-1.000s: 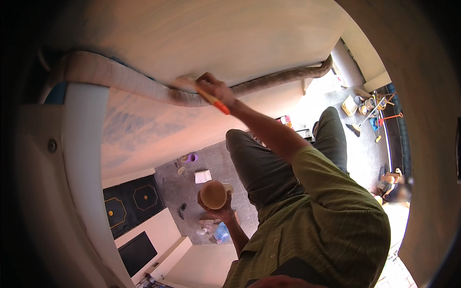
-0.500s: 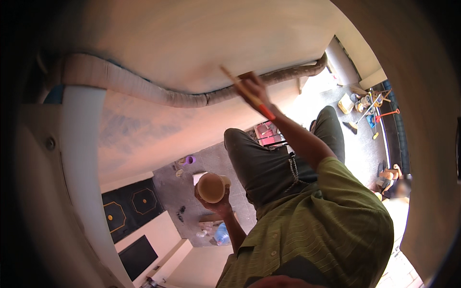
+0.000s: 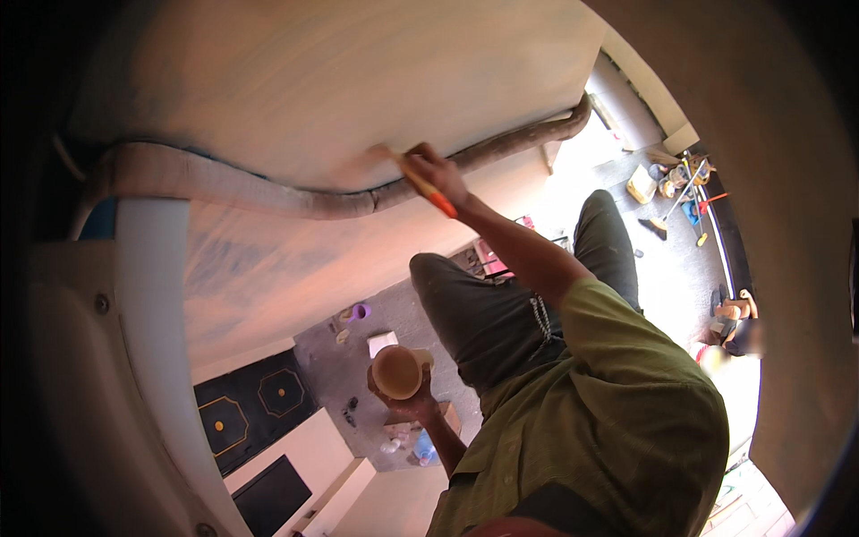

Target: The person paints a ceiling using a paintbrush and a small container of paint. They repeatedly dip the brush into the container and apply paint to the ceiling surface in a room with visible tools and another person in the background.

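Observation:
My right hand [image 3: 440, 176] is closed round the handle of a paintbrush [image 3: 440, 202], whose rear end is orange-red. The brush head is blurred and lies at or close to the peach-coloured wall [image 3: 358, 89], just above a long wrapped pipe [image 3: 250, 192]. Lower down, my left hand [image 3: 413, 407] grips a round pot [image 3: 398, 372] from below and the side. A pale, smooth peach-beige surface fills the pot's opening. Beneath the pipe, the wall shows grey-blue patches through the peach coat.
A white vertical column [image 3: 148, 295] stands at the left. Far below on the floor are a purple pot [image 3: 361, 311], a white box [image 3: 382, 343] and a broom [image 3: 653, 226] beside buckets and tools. Another person [image 3: 741, 327] sits at the right.
My right hand and the brush have moved left and slightly down, along the pipe. The left hand with the pot is a little lower and further right as the view shifts.

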Demonstrator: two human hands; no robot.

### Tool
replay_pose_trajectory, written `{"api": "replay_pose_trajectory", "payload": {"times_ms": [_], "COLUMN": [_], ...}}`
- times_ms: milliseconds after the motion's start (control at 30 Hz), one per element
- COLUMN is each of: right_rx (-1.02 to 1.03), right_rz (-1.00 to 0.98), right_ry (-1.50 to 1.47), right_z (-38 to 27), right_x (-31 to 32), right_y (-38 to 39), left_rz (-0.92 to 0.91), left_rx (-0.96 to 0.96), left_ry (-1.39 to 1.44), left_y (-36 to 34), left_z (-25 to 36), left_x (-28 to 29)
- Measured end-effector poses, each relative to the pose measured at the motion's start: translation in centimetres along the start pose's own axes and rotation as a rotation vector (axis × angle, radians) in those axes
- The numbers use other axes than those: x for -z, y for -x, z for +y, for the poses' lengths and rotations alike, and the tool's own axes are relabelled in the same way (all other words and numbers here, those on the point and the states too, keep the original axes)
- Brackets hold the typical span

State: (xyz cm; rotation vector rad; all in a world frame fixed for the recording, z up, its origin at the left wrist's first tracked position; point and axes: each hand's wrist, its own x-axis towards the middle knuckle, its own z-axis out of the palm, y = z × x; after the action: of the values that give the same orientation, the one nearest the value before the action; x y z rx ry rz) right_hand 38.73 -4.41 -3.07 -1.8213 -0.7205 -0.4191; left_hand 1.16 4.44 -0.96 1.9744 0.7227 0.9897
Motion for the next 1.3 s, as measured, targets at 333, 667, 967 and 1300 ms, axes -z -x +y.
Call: {"api": "replay_pose_trajectory", "payload": {"times_ms": [333, 667, 967, 1300], "right_rx": [-0.046, 0.756, 0.917, 0.912], "right_rz": [-0.018, -0.217, -0.508, -0.607], "right_ry": [-0.199, -0.762, -0.959, -0.959], "right_z": [-6.4, -25.5, -28.9, -28.6], "right_x": [19.4, 23.5, 25.4, 25.8], "right_y": [5.5, 2.6, 1.8, 0.8], "left_rz": [0.087, 0.0, -0.088, -0.119], "left_rx": [0.017, -0.087, -0.052, -0.017], "left_ry": [0.145, 0.074, 0.1, 0.117], "left_y": [-0.8, -0.4, -0.6, -0.9], "left_z": [-0.7, 0.5, 1.8, 2.5], "left_x": [-4.1, -2.3, -1.3, -1.6]}}
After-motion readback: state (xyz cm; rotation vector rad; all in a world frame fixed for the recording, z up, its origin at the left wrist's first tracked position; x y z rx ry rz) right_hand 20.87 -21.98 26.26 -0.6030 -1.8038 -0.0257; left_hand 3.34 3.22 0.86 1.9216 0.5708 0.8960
